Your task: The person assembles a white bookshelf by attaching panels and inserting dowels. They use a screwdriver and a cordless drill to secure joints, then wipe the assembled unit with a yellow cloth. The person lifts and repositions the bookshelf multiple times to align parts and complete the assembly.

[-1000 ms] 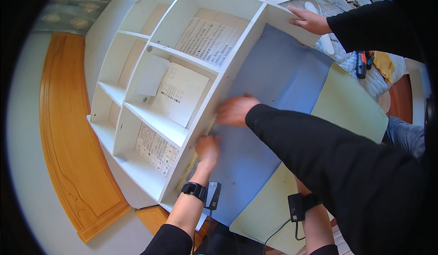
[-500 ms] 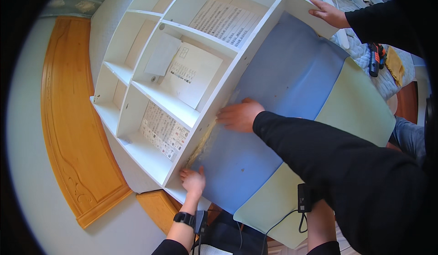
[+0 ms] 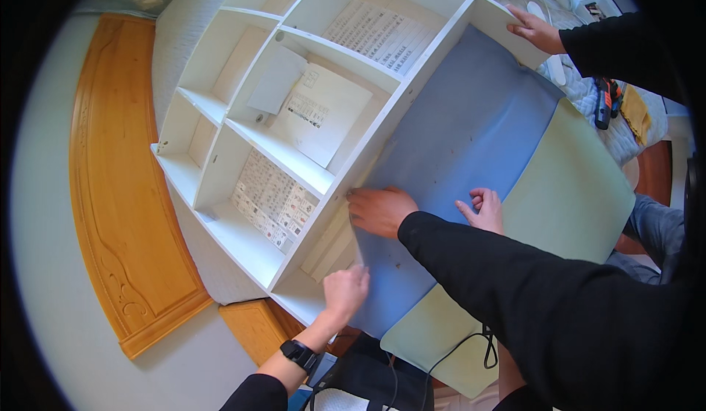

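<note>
A blue sheet [image 3: 471,117] is spread beside the dividers of a white shelf unit [image 3: 360,142], with a pale green sheet [image 3: 566,168] along its other edge. At the near-left edge of the blue sheet, my left hand [image 3: 346,291], with a dark watch on the wrist, is closed on that edge, which is lifted a little. My right hand [image 3: 482,211] is over the blue sheet, fingers loosely bent, thumb apart and nothing held. A co-worker's hand [image 3: 382,211] presses on the sheet's left edge, between my hands. Their other hand [image 3: 537,30] grips the unit's far end.
Papers with print [image 3: 276,197] line several shelf compartments. A co-worker's black sleeve [image 3: 529,278] crosses above my right forearm. Orange wooden panels [image 3: 118,190] stand at left. A black-and-orange tool [image 3: 604,103] and a yellow cloth [image 3: 635,115] lie at right. Black cable [image 3: 456,352] hangs nearby.
My left hand has moved up and right with the sheet's edge, baring a pale strip beside the shelf. My right hand has come into sight over the sheet. The shelf has shifted slightly in view.
</note>
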Motion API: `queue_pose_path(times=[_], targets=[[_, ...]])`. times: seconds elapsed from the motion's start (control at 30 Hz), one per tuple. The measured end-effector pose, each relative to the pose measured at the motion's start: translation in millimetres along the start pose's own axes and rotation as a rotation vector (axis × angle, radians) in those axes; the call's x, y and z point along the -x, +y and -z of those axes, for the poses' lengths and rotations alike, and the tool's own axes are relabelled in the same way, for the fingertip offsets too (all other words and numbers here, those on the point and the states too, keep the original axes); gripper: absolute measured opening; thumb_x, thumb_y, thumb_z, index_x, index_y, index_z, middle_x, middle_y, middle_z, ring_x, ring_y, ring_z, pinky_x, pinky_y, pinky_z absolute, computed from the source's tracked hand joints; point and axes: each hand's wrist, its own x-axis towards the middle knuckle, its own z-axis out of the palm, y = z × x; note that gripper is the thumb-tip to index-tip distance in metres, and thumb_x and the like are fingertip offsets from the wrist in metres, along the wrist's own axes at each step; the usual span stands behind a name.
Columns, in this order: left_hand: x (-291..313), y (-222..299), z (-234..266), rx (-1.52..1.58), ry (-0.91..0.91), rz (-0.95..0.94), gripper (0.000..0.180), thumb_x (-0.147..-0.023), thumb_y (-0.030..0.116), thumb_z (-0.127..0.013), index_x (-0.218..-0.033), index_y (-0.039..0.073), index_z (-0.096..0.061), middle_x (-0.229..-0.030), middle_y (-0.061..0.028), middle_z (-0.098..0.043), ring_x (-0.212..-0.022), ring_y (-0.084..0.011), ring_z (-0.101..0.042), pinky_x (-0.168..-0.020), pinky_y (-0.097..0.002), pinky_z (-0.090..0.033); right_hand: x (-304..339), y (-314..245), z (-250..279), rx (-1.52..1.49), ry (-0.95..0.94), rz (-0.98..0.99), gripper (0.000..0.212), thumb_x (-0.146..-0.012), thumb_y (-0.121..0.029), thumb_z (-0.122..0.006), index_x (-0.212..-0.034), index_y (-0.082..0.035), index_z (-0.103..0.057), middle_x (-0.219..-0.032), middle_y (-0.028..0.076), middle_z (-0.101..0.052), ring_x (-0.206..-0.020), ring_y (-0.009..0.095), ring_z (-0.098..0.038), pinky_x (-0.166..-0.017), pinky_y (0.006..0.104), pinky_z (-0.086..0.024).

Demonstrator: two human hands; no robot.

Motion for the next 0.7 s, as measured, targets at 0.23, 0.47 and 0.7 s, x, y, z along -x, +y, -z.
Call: queue_pose_path(times=[0.23, 0.47, 0.7], targets=[[44.7, 53.9, -17.0, -0.052, -0.259, -0.461, 0.011, -0.067, 0.012, -0.061, -0.073, 0.005, -0.055, -0.055, -0.0108, -0.058, -0.054, -0.0257, -0.061, -0.048, -0.0388, -0.047, -6.2, 21.7, 33.3, -0.313, -0.304, -0.478, 0.025, -0.087, -0.017, -0.046, -0.100, -0.016, -0.068, -0.106, 0.001, -0.064, -0.101, 0.021, -0.062, -0.074, 0.0372, -0.053], [70.2, 81.7, -50.3, -0.176, -0.312, -0.611, 0.006, -0.070, 0.007, -0.057, -0.068, 0.004, -0.053, -0.055, -0.0100, -0.058, -0.055, -0.0226, -0.062, -0.049, -0.0334, -0.048, 18.7, 83.9, 46.6, 0.013, -0.377, -0.737, 0.026, -0.089, -0.020, -0.046, -0.093, -0.016, -0.071, -0.100, 0.002, -0.069, -0.096, 0.021, -0.065, -0.071, 0.0366, -0.052], [79.7, 82.9, -35.9, -0.053, -0.628, -0.726, 0.019, -0.079, 0.020, -0.060, -0.080, 0.001, -0.056, -0.070, -0.0126, -0.060, -0.069, -0.0279, -0.062, -0.060, -0.0381, -0.049, 77.1, 43.2, 77.3, -0.547, 0.853, -1.556, 0.022, -0.084, -0.009, -0.048, -0.100, -0.006, -0.064, -0.091, 0.014, -0.069, -0.090, 0.030, -0.065, -0.078, 0.0399, -0.049]])
